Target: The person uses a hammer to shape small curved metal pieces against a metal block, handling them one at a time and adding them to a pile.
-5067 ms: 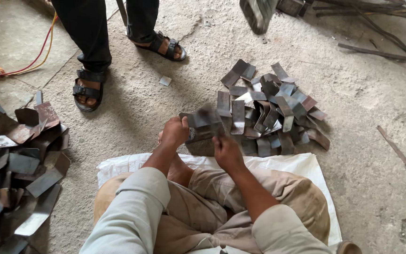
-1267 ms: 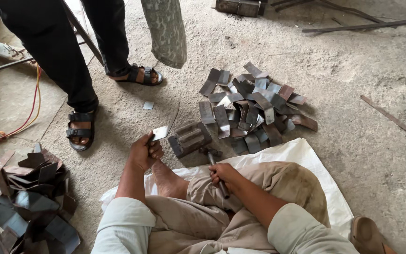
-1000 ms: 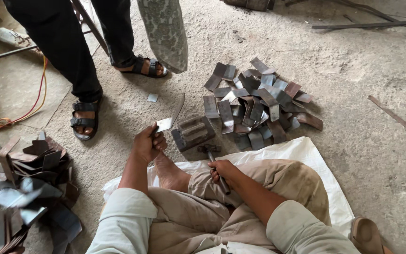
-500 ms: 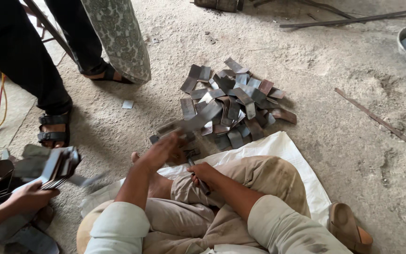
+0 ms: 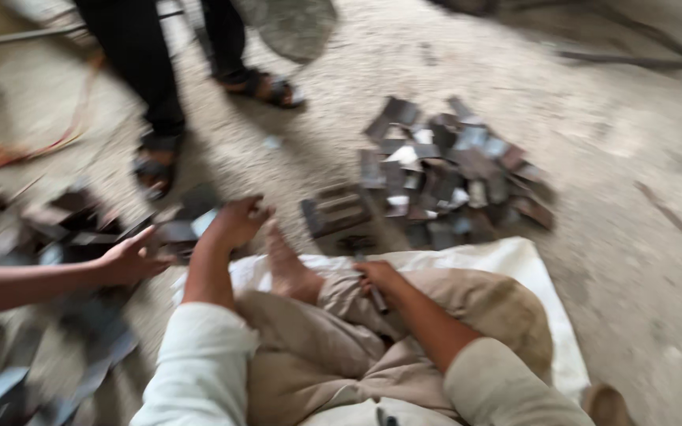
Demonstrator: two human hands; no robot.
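The whole view is smeared by motion, so edges and small details are hard to read. A standing person (image 5: 151, 87) is cut off above the thighs by the top edge; only dark trousers and sandalled feet show. A co-worker's hand (image 5: 129, 259) comes in from the left edge, the arm cut off at the frame, fingers spread over blurred metal pieces. The pile of metal pieces at the left (image 5: 49, 260) dissolves into grey streaks, and single pieces cannot be told apart.

The left hand (image 5: 234, 222) has its grip closed on a flat metal piece (image 5: 191, 225), dark with a pale face, held out just left of the fingers; how firmly the fingers clasp it is blurred. The co-worker's hand lies just left of that piece; whether it touches cannot be told.

The right hand (image 5: 376, 276) rests on the knee, its grip clenched around a slim dark tool (image 5: 372, 293), whose lower end pokes out below the fist; its kind cannot be made out.

Beyond the right hand's grip, on the floor, lies a short stack of dark pieces (image 5: 337, 211), and further beyond it a heap of bent metal pieces (image 5: 451, 170). A white sheet (image 5: 530, 276) lies under the legs.
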